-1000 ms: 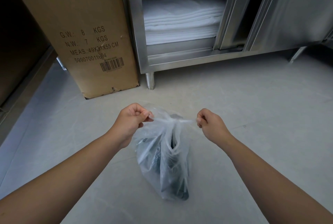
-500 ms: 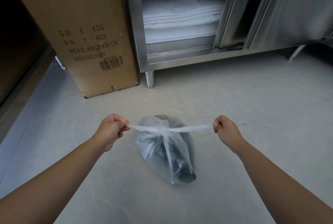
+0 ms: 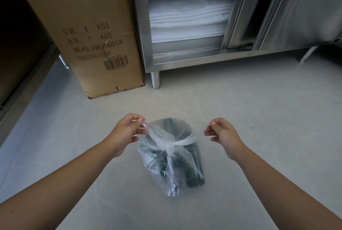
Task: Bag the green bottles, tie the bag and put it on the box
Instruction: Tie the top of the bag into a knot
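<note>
Storeroom: steel cabinet [image 3: 185,57], cardboard carton [image 3: 79,26], folded linens [image 3: 187,16].

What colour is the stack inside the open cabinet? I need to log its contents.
White, a folded stack on the steel cabinet's shelf, seen in the head view.

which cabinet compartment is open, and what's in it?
The left compartment of the steel cabinet: stacked white sheets show inside; the right side sits behind sliding doors.
</note>
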Action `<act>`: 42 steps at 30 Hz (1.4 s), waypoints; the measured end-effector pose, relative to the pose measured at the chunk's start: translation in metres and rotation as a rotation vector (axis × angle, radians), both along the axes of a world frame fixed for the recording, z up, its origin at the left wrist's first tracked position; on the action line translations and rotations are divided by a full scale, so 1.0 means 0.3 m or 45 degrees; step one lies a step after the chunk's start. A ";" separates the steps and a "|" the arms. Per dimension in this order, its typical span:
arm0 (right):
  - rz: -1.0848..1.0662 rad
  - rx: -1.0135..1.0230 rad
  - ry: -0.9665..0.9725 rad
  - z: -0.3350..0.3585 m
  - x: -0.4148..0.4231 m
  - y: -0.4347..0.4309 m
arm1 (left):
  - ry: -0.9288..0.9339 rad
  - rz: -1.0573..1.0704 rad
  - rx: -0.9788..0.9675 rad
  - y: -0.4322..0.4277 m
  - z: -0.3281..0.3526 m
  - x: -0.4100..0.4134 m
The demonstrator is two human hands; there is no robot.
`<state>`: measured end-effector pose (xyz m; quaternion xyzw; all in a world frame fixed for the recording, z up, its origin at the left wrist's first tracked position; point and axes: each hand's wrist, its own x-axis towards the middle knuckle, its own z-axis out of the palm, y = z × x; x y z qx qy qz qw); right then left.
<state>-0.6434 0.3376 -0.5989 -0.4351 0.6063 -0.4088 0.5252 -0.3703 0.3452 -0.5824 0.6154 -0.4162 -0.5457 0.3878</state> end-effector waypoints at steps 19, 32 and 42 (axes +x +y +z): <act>-0.062 -0.068 -0.074 -0.055 0.106 0.035 | -0.060 -0.028 -0.138 0.035 -0.034 -0.032; -0.286 0.083 -0.283 -0.014 0.141 -0.016 | 0.171 0.100 0.163 -0.013 -0.001 -0.002; -0.385 0.124 -0.184 -0.016 0.043 -0.026 | 0.322 0.184 0.363 -0.029 0.027 0.070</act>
